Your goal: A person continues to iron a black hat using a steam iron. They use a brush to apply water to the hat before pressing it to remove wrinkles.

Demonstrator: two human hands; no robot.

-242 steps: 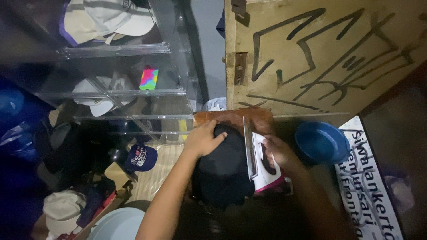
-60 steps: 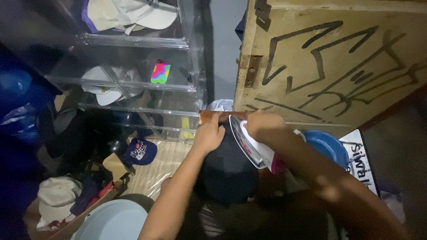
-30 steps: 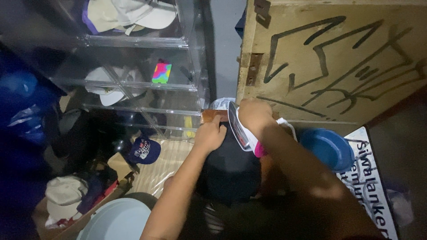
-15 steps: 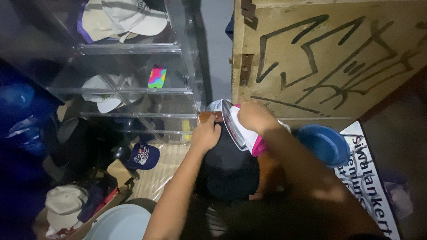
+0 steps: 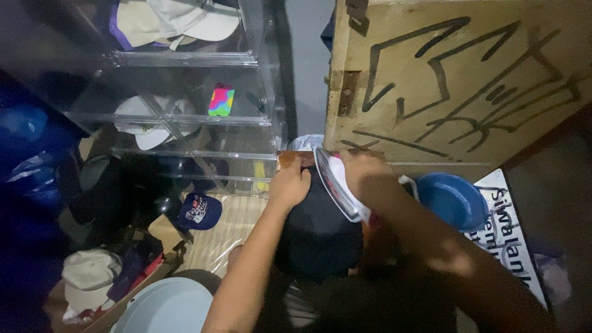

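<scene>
Cap (image 5: 317, 234) of dark cloth lies under my two hands, spread over a small stand in front of me, below the wooden board (image 5: 456, 80) with its dark painted lines. My left hand (image 5: 290, 184) presses flat on the cap's far edge, its fingers (image 5: 303, 179) stretched out and loose, grasping nothing. My right hand (image 5: 364, 172) is wrapped around the handle of a white and pink iron (image 5: 339, 185), fingers clenched on it; the iron is tipped on its side, its metal soleplate facing my left hand and its edge touching the cap's upper right part. Just to the right of the iron sits a blue bowl (image 5: 453, 200), resting on a printed white banner (image 5: 505, 228). To the left stands a clear plastic shelf unit (image 5: 185, 117) holding pale caps (image 5: 179, 18) on top and a bright multicoloured card (image 5: 221, 102) on a middle shelf. A navy cap (image 5: 198, 211) lies on the floor near the shelf's foot, and a pale blue basin (image 5: 166, 308) sits at the lower left.
</scene>
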